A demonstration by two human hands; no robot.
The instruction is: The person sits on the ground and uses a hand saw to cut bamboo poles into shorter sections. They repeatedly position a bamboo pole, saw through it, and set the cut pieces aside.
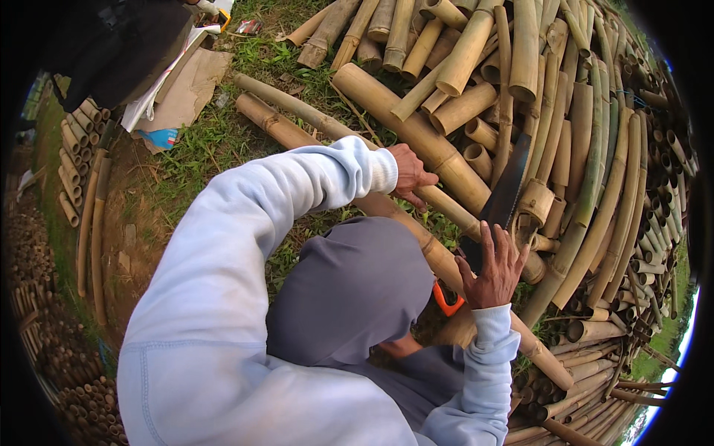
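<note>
My left hand (pixel 411 177) is closed over a slim bamboo pole (pixel 312 115), its fingers curled against the pole. To the right, my right hand (pixel 494 273) has its fingers spread and extended, with nothing gripped; it is over the bamboo beside a handsaw. The saw's dark blade (pixel 511 182) slants up and right past my fingertips, while its orange handle (pixel 447 300) shows low beside my knee. A thicker bamboo pole (pixel 547 360) runs diagonally under both arms. Close to the right fingertips is a cut bamboo end with a hollow opening (pixel 534 202).
Cut bamboo lengths (pixel 468 52) are heaped across the far and right side. Smaller bamboo stacks (pixel 78 152) stand at left. Cardboard (pixel 192 85) lies on the grass near a dark cloth shape (pixel 123 41) at upper left. My bent knee (pixel 357 279) sits between the arms.
</note>
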